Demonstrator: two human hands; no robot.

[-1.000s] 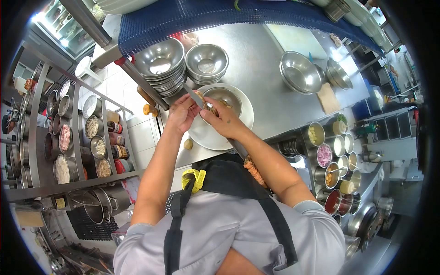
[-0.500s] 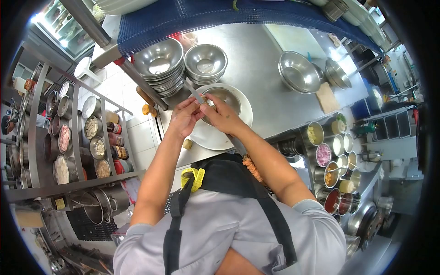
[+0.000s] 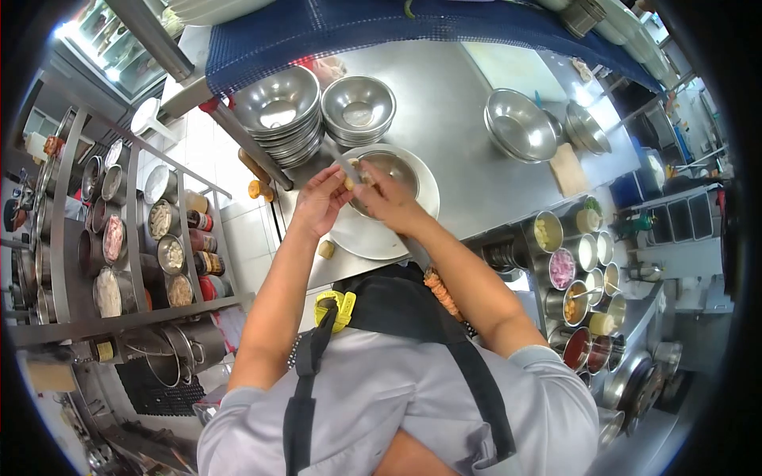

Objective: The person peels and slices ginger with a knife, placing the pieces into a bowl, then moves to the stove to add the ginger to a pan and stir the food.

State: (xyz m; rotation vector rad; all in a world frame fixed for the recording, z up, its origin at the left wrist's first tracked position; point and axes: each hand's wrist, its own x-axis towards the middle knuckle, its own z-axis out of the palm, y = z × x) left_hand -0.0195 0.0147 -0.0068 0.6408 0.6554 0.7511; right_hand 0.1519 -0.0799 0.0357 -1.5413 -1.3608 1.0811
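Pinched in my left hand (image 3: 321,202) is a small pale-yellow peeled piece (image 3: 349,182), its kind too small to make out. My right hand (image 3: 390,203) is closed around a knife (image 3: 344,161), whose blade points up and away to the left, against the piece. Both hands are close together over the left part of a large white plate (image 3: 373,247). A metal bowl (image 3: 394,163) rests on that plate, partly behind my right hand. Near the table's front edge, a tan chunk (image 3: 326,250) lies left of the plate.
Two stacks of steel bowls (image 3: 279,103) stand behind my hands. Further right are more steel bowls (image 3: 520,125), a wooden block (image 3: 567,170) and a white cutting board (image 3: 512,75). Containers of chopped ingredients (image 3: 562,268) sit at right. A metal rack (image 3: 135,313) holds pots at left.
The fingers of my right hand have shifted, and the knife blade has moved slightly to the right. More of the pale-yellow piece shows between my hands.
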